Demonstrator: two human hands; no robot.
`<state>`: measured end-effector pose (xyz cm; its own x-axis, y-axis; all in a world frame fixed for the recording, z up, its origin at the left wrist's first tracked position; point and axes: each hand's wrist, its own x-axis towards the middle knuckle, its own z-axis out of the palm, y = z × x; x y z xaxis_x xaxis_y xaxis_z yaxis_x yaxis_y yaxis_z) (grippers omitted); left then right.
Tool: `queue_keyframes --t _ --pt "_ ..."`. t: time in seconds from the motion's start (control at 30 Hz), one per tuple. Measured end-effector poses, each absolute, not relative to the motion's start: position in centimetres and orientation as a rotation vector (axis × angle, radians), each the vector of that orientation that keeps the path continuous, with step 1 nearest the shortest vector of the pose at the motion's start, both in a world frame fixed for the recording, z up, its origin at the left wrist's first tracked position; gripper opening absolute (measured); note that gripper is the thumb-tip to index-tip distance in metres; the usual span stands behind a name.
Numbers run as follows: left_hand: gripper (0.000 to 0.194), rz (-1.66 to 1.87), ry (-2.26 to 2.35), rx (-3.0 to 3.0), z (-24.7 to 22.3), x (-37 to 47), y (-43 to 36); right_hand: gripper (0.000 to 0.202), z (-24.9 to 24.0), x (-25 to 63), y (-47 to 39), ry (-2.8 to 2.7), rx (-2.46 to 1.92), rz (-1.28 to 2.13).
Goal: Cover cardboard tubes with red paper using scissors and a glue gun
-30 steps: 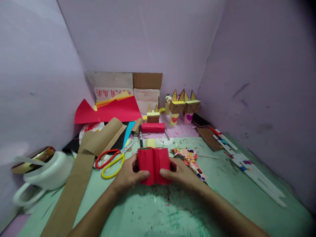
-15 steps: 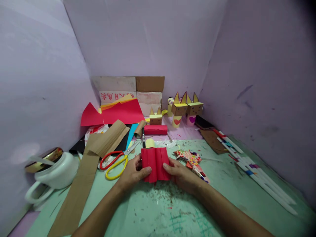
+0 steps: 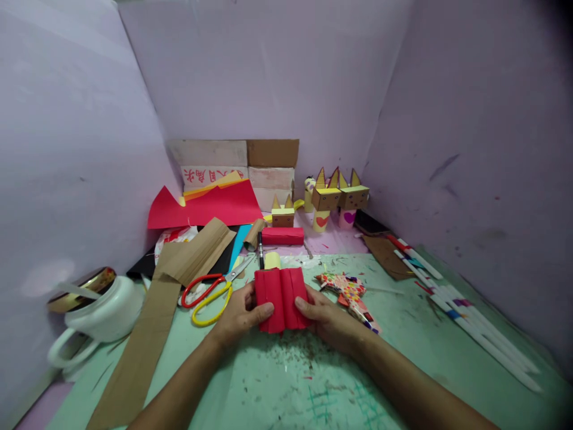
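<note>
Two hands meet at the lower centre of the head view, pinching a folded red paper between them. Left hand has its thumb pressed on the paper's lower left front; right hand presses its thumb on the lower right. Scissors lie just left, and patterned paper scraps just right, on the green mat.

Left hand and right hand pinch a folded red paper beside scissors.
</note>
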<state>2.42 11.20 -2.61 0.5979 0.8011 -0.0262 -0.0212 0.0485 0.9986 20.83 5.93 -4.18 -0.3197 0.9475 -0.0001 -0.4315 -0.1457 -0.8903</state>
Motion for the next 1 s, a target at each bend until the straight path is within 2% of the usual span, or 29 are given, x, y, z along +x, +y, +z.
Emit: queue_keyframes --t 0.53,0.63,0.77,0.87,1.0 --pt "0.078 0.814 0.769 1.354 -2.2 2.7 10.8 0.058 -4.2 20.7 5.5 -1.111 -0.729 1.578" --pt "0.076 0.929 0.897 1.357 -2.2 2.0 11.3 0.061 -3.3 21.8 5.3 -1.224 -0.925 1.374" --pt "0.062 1.054 1.179 1.378 -2.7 0.4 13.1 0.062 -0.8 26.0 7.1 -1.362 -1.287 0.977" --pt "0.051 1.041 1.339 1.437 -3.2 -0.4 14.1 0.057 0.4 30.2 10.7 -1.623 -1.58 0.664" --pt "0.043 0.974 1.466 1.519 -3.7 -0.5 14.4 0.049 -0.4 34.0 15.2 -1.693 -1.806 0.511"
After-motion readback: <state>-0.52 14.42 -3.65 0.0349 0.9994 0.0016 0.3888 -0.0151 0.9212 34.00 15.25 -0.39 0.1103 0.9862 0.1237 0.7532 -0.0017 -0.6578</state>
